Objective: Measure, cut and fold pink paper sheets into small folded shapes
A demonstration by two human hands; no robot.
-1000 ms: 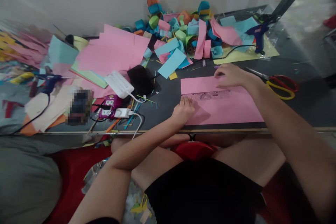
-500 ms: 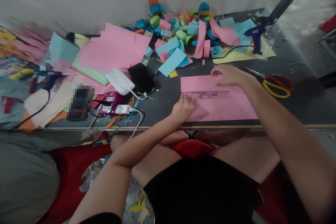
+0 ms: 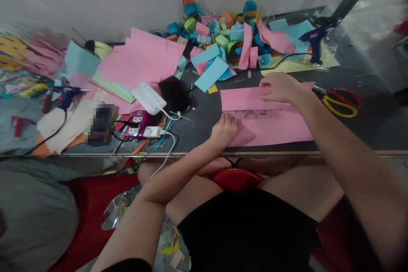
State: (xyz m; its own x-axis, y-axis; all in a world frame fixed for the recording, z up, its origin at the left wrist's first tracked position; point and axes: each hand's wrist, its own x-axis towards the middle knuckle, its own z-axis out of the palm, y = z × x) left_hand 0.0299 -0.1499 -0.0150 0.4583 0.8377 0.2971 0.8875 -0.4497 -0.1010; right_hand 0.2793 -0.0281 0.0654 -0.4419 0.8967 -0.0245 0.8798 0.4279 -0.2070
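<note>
A pink sheet of paper [image 3: 274, 131] lies near the table's front edge, with a clear plastic ruler [image 3: 269, 114] across it. My left hand [image 3: 225, 128] presses its bunched fingertips on the ruler's left end and the paper below. At the far side, my right hand [image 3: 278, 87] pinches the sheet's far edge between thumb and fingers. The far strip of the sheet stands raised along the ruler's far edge. Just right of my right forearm lie scissors [image 3: 341, 103] with red and yellow handles, their blades partly behind the sheet and arm.
Small coloured paper pieces [image 3: 223, 36] are heaped against the wall. A blue glue gun [image 3: 315, 42] lies at back right, another glue gun [image 3: 66, 95] at left. Pink sheets [image 3: 140, 59], a white adapter [image 3: 149, 97], a purple power strip [image 3: 139, 118] and cables crowd the left. A person's grey clothing [image 3: 35, 212] shows at lower left.
My right hand has raised the far strip of the pink sheet, which lay flat before, along the ruler. My left hand stays on the ruler's end. The view has shifted slightly.
</note>
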